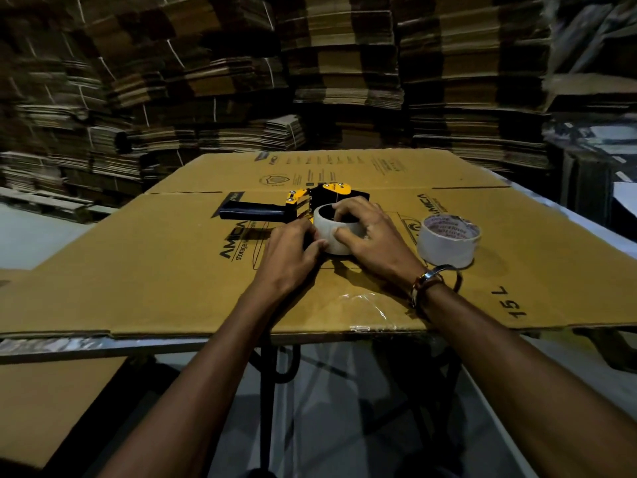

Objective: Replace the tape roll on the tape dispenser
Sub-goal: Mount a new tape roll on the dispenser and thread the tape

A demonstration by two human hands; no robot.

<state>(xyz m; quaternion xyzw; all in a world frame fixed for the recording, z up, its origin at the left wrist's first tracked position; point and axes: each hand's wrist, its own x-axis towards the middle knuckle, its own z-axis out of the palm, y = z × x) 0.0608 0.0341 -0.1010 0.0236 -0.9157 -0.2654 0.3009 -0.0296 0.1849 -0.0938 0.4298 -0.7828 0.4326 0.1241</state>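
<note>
A black and yellow tape dispenser [303,203] lies on its side on a flattened cardboard box [172,270], handle pointing left. In front of it stands a white tape roll [332,232] with a dark hollow core. My right hand [368,232] grips this roll, fingers over its rim and thumb on its outer face. My left hand [293,250] pinches at the roll's left side with fingertips. A second white tape roll [448,241], with printed text inside its core, stands to the right, apart from both hands.
Crumpled clear film [365,305] lies near the cardboard's front edge. The cardboard rests on a table with black metal legs [272,367]. Stacks of flattened cartons [310,81] wall the back and sides. A bracelet sits on my right wrist [427,281].
</note>
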